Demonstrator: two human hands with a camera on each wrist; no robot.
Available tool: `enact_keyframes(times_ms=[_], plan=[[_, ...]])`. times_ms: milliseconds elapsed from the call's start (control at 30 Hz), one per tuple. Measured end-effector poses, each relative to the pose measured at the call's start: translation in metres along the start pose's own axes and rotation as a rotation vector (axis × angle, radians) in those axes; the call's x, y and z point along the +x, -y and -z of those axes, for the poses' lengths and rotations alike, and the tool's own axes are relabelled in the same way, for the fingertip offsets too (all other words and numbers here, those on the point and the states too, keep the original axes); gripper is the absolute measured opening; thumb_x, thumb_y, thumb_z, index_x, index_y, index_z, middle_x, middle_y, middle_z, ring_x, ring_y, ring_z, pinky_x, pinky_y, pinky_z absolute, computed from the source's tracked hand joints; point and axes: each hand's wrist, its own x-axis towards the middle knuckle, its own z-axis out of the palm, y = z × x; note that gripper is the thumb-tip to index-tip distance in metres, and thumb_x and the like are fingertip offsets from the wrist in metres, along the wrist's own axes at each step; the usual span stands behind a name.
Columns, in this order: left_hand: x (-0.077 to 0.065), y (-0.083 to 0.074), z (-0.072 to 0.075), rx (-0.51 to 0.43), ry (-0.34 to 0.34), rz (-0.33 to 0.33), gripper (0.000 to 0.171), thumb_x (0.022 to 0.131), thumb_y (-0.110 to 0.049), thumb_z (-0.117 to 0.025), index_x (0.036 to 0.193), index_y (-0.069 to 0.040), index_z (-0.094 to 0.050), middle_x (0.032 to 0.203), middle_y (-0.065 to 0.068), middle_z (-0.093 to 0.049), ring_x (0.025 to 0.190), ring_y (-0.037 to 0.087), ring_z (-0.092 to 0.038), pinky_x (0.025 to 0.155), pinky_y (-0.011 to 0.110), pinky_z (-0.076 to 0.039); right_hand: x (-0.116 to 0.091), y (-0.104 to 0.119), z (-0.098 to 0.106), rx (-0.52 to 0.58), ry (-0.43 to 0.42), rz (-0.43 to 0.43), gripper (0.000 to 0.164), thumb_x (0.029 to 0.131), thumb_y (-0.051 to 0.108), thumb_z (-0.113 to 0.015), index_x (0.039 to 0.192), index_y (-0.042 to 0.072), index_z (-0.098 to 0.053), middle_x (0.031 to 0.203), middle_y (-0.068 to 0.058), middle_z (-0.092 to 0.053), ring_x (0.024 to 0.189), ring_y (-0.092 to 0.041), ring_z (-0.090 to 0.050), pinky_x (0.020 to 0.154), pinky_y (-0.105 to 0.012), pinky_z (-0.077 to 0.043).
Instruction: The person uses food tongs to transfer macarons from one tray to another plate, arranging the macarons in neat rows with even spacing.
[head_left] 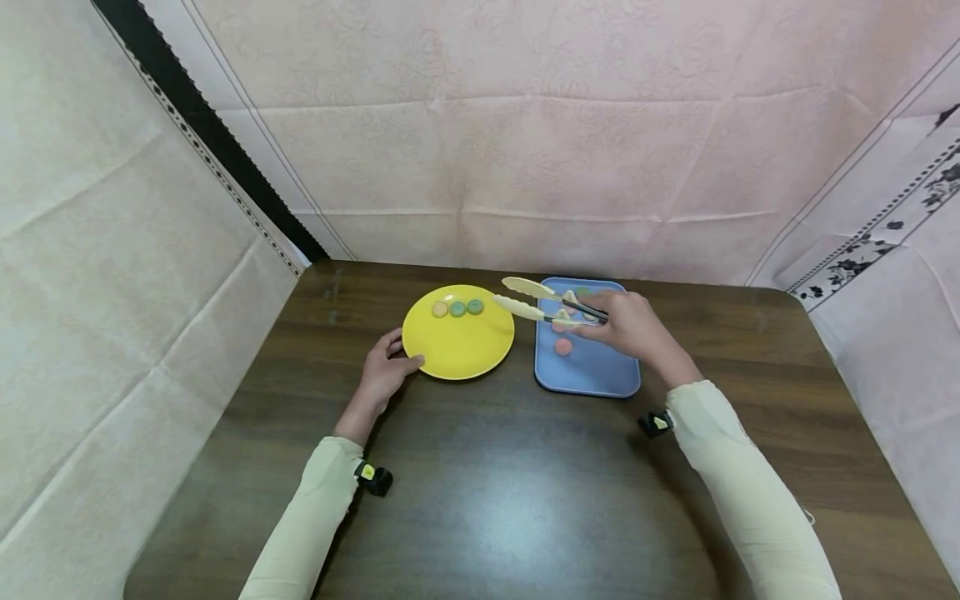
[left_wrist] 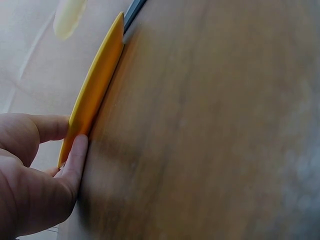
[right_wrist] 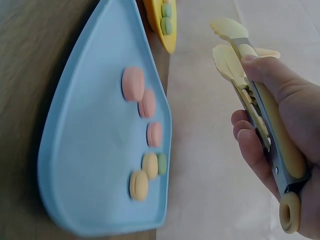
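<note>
My left hand (head_left: pixel 384 367) pinches the left rim of a round yellow plate (head_left: pixel 457 354), thumb over the edge and fingers at its side and underside. On the plate, one cream-yellow macaron (head_left: pixel 439 309) and two green macarons (head_left: pixel 467 307) sit in a row. My right hand (head_left: pixel 633 327) grips a pair of tongs (right_wrist: pixel 280 135) above the blue tray (head_left: pixel 588 379). The tongs' pale tips stand apart with nothing between them, pointing left toward the plate. Pink macarons (right_wrist: pixel 133 84), yellow macarons (right_wrist: pixel 139 185) and a green macaron (right_wrist: pixel 161 163) lie on the tray.
Plate and tray stand side by side near the far edge of a dark wooden table (head_left: pixel 480 500). Pale patterned cloth (head_left: pixel 525 167) hangs behind the table and at both sides. Each wrist wears a small black camera (head_left: pixel 375 479).
</note>
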Motion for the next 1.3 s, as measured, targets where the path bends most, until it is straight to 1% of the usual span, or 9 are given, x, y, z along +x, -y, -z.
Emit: enact_keyframes(times_ms=[67,267,367,533,667,800,900,1000,1300], plan=[[0.0,0.0,0.0,-0.002,0.0,0.0,0.08,0.095,-0.014,-0.074,0.161,-0.012,-0.029,0.151,0.017,-0.044,0.126,0.033,-0.056,0.104,0.046,-0.047,-0.009,-0.003,0.005,-0.002,0.003,-0.028,0.058,0.088,0.035,-0.082,0.131,0.0,-0.068,0.124,-0.019,-0.071,0.104,-0.032,-0.068,0.083,-0.049,-0.053],[0.0,0.0,0.0,0.002,0.003,0.002,0.08,0.095,-0.014,-0.074,0.161,-0.012,-0.028,0.151,0.017,-0.043,0.127,0.033,-0.055,0.104,0.046,-0.047,-0.038,-0.007,0.019,0.032,0.007,-0.117,0.061,0.087,0.034,-0.083,0.133,-0.002,-0.066,0.129,-0.023,-0.067,0.11,-0.036,-0.066,0.089,-0.053,-0.051],[-0.001,0.0,0.0,0.011,-0.001,0.006,0.08,0.095,-0.014,-0.073,0.161,-0.012,-0.029,0.151,0.017,-0.043,0.126,0.033,-0.056,0.104,0.045,-0.048,-0.053,-0.01,0.024,0.024,0.006,-0.148,0.062,0.087,0.035,-0.083,0.133,-0.002,-0.066,0.129,-0.025,-0.066,0.114,-0.038,-0.064,0.093,-0.056,-0.05],[-0.001,-0.001,0.0,0.015,-0.003,0.004,0.08,0.095,-0.014,-0.073,0.161,-0.012,-0.029,0.15,0.017,-0.045,0.125,0.033,-0.056,0.102,0.044,-0.048,-0.077,-0.016,0.026,-0.006,-0.005,-0.156,0.06,0.087,0.034,-0.084,0.131,-0.003,-0.068,0.124,-0.025,-0.069,0.106,-0.037,-0.067,0.088,-0.055,-0.052],[-0.001,-0.001,0.0,0.015,-0.004,0.001,0.079,0.095,-0.013,-0.073,0.161,-0.012,-0.029,0.15,0.016,-0.046,0.124,0.032,-0.057,0.101,0.043,-0.049,-0.091,-0.02,0.025,-0.016,-0.009,-0.158,0.057,0.087,0.034,-0.084,0.128,-0.003,-0.07,0.117,-0.022,-0.072,0.092,-0.03,-0.066,0.076,-0.047,-0.053],[-0.001,-0.001,-0.001,0.02,-0.007,-0.005,0.079,0.095,-0.012,-0.073,0.161,-0.011,-0.03,0.149,0.017,-0.046,0.123,0.032,-0.058,0.101,0.042,-0.05,-0.102,-0.023,0.022,-0.017,0.001,-0.176,0.058,0.087,0.034,-0.083,0.129,-0.003,-0.069,0.116,-0.021,-0.072,0.086,-0.027,-0.062,0.069,-0.041,-0.05],[-0.001,-0.001,-0.001,0.019,-0.008,-0.009,0.078,0.095,-0.012,-0.073,0.161,-0.011,-0.03,0.15,0.017,-0.045,0.124,0.033,-0.057,0.1,0.042,-0.05,-0.108,-0.025,0.018,-0.005,0.014,-0.189,0.057,0.087,0.032,-0.083,0.13,-0.003,-0.069,0.116,-0.021,-0.072,0.086,-0.027,-0.061,0.07,-0.04,-0.05],[-0.001,-0.001,-0.001,0.016,-0.004,-0.01,0.078,0.095,-0.012,-0.073,0.161,-0.011,-0.03,0.149,0.017,-0.045,0.123,0.033,-0.057,0.1,0.042,-0.05,-0.114,-0.027,0.013,-0.003,0.023,-0.192,0.055,0.087,0.032,-0.083,0.128,-0.002,-0.07,0.112,-0.018,-0.073,0.082,-0.025,-0.059,0.069,-0.038,-0.049],[-0.001,-0.001,-0.001,0.015,-0.003,0.0,0.079,0.095,-0.014,-0.073,0.161,-0.011,-0.03,0.149,0.017,-0.045,0.122,0.033,-0.058,0.1,0.043,-0.05,-0.123,-0.032,0.002,-0.037,0.037,-0.181,0.055,0.086,0.035,-0.084,0.125,-0.001,-0.072,0.104,-0.013,-0.072,0.076,-0.021,-0.056,0.063,-0.033,-0.044]])
